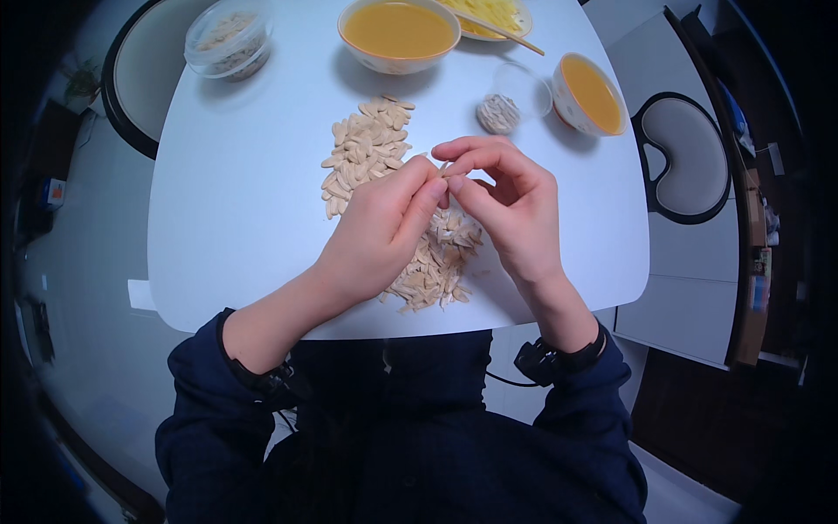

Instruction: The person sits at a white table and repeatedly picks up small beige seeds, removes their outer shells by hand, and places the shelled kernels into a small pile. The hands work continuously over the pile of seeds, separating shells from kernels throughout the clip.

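Note:
Over the white table, my left hand and my right hand meet at the fingertips. Between them they pinch a small pumpkin seed, partly hidden by the fingers. Just beyond my left hand lies a pile of whole pumpkin seeds in pale shells. Below the hands, nearer the table's front edge, is a heap of split, empty shells, partly covered by my left hand. A small greyish-white rounded lump, too unclear to name, sits past my right hand.
A clear round lid lies beside a smaller bowl of orange liquid. Farther back stand a larger bowl, a plate of yellow shreds with chopsticks, and a lidded clear plastic tub. Chairs flank the table.

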The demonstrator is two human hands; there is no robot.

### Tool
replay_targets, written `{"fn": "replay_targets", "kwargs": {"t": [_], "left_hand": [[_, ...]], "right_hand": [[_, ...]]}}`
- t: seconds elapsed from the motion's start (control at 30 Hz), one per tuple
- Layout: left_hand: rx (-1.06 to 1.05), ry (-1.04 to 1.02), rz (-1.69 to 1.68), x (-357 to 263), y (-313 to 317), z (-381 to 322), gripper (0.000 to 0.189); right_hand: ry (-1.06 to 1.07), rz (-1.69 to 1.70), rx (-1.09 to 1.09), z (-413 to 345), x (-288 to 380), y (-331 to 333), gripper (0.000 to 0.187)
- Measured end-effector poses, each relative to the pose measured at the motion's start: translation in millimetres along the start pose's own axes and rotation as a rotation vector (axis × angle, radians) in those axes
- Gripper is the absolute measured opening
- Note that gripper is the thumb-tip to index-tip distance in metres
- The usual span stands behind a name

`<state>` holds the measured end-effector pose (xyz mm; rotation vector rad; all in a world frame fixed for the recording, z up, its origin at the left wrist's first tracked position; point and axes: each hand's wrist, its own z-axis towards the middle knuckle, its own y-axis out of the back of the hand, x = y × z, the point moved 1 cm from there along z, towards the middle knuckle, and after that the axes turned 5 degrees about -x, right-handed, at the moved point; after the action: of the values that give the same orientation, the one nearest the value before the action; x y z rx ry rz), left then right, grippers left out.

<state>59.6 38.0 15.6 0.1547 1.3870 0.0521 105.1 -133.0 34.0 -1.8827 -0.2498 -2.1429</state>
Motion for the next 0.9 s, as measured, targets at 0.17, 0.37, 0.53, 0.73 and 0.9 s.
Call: {"fn": "replay_targets", "kwargs": {"t": [0.17,0.37,0.53,0.73,0.9], "left_hand": [[0.003,-0.061,0.138,-0.8,-1.2,-0.3,0.020],[0.101,-0.240,0.406,-0.9,-0.7,0.5,0.020],[0.006,-0.243,0.395,-5.4,-1.1,0.0,0.020],[-0.384,0.052,-0.040,-6.8,17.1,4.5,0.026],[-0.435,0.042,-0.183,-2.2,17.5,8.3,0.024]], "right_hand": [[-0.036,0.039,-0.057,-0.1,-3.6,7.3,0.006],[0.172,-0.154,-0.223,5.3,14.5,32.7,0.011],[0.459,-0.781,-0.427,55.6,32.6,68.6,0.009],[0.485,-0.888,-0.283,56.9,32.0,63.8,0.008],[0.274,-0.803,0.288,33.2,9.1,28.3,0.015]]}}
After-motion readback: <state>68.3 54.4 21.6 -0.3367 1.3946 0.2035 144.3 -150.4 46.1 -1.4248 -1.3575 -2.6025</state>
